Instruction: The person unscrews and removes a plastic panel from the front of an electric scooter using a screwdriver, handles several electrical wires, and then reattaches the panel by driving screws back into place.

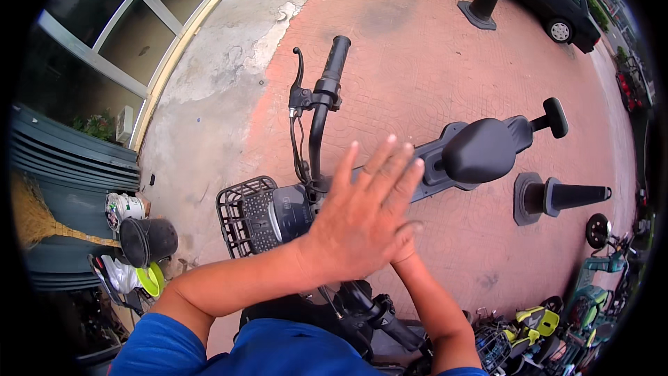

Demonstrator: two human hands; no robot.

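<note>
My left hand (362, 216) is stretched out above the front of a black electric scooter (435, 160). Its fingers are spread apart, the back of the hand faces up, and nothing shows in its grasp. Behind it, my right hand (404, 254) is almost wholly hidden; only the wrist area shows, and the two hands overlap. The handlebar has a bare grip (337, 59) with a brake lever (299, 80) at the far side and another grip (403, 331) close to my body. A black basket (226, 216) is mounted at the front. The saddle (480, 150) lies to the right.
Traffic cones (557, 197) (483, 7) stand on red paving (390, 63), beyond and beside the scooter. A dark car (550, 0) is parked at the far right. A black bucket (149, 240) and broom (42, 219) are at left, by glass doors (139, 24). Several scooters crowd the lower right.
</note>
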